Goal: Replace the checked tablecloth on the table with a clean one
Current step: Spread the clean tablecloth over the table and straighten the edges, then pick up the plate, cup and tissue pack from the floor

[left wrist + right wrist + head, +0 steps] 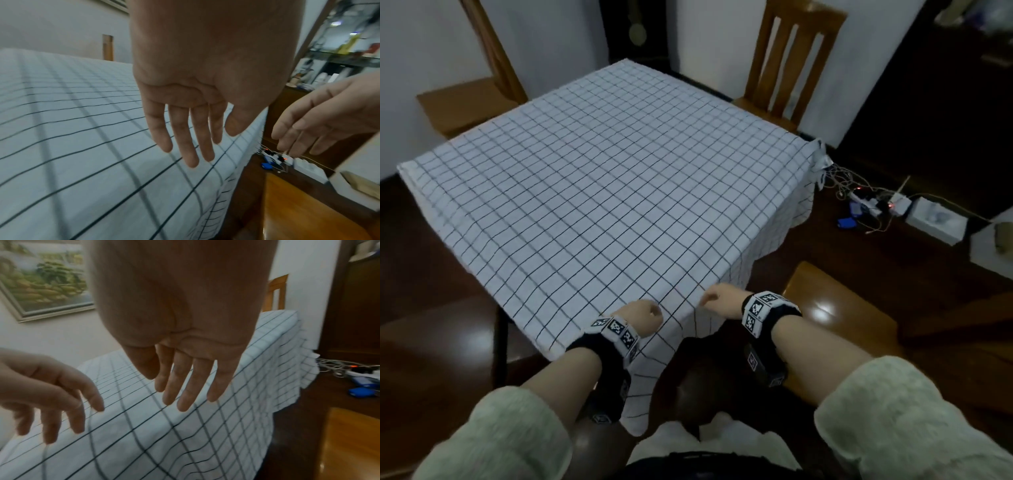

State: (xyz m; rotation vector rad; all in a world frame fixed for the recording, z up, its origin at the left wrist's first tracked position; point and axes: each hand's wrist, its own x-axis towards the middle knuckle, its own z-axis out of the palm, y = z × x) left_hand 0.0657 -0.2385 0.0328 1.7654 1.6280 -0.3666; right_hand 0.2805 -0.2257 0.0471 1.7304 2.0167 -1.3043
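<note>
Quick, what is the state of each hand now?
Left hand: open, fingers straight, holding nothing, above the checked tablecloth.
Right hand: open, fingers straight, holding nothing.

Tablecloth [599,178] top bare; chairs [787,65] crowd far, right sides.

white black-checked tablecloth [602,178], brown chair [787,61]

There is one white cloth with thin dark checks [599,178] on the tabletop. Two bare hands, left [642,317] and right [722,299]. Three brown wooden chairs: [787,65], [469,102], [835,308]. One framed painting [43,279].
</note>
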